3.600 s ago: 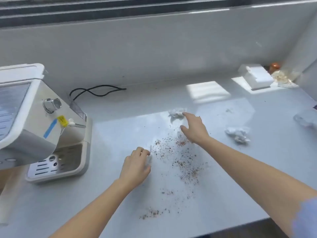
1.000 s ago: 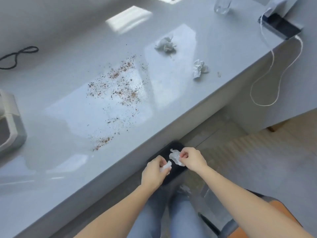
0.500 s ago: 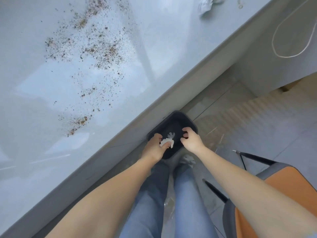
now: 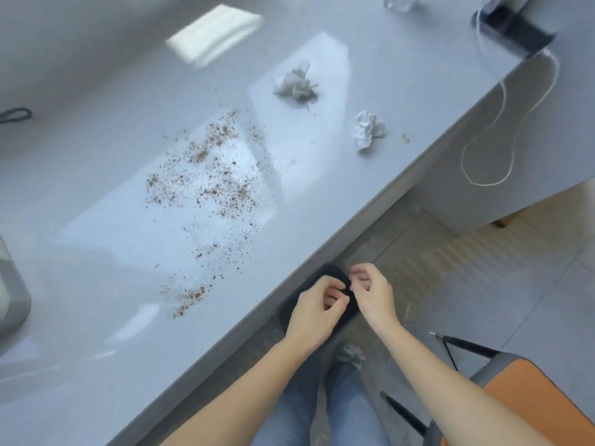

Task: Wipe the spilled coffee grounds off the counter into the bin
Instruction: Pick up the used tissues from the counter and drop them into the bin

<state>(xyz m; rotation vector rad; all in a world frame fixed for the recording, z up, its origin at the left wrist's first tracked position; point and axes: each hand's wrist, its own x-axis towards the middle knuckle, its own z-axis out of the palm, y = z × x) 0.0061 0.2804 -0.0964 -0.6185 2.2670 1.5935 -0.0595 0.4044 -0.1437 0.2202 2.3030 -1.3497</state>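
Brown coffee grounds (image 4: 211, 188) lie scattered over the middle of the grey counter (image 4: 96, 284), with a smaller patch (image 4: 188, 297) near its front edge. A black bin (image 4: 289, 312) stands on the floor under that edge. Both my hands hover over the bin, fingertips almost touching. My left hand (image 4: 317, 309) and my right hand (image 4: 372, 292) have loosely curled fingers, and I see no tissue in either. Two crumpled white tissues (image 4: 296, 83) (image 4: 368, 128) rest on the counter, right of the grounds.
A coffee machine's tray corner (image 4: 13, 294) shows at the left edge. A black cable (image 4: 14, 114) lies at the far left. A white cord (image 4: 502, 123) hangs off the counter's right end by a dark box (image 4: 512, 30). An orange chair seat (image 4: 541, 400) is at bottom right.
The tissue pieces I held over the bin are gone from my hands. My hands have risen a little, and my view has lifted back toward the counter.
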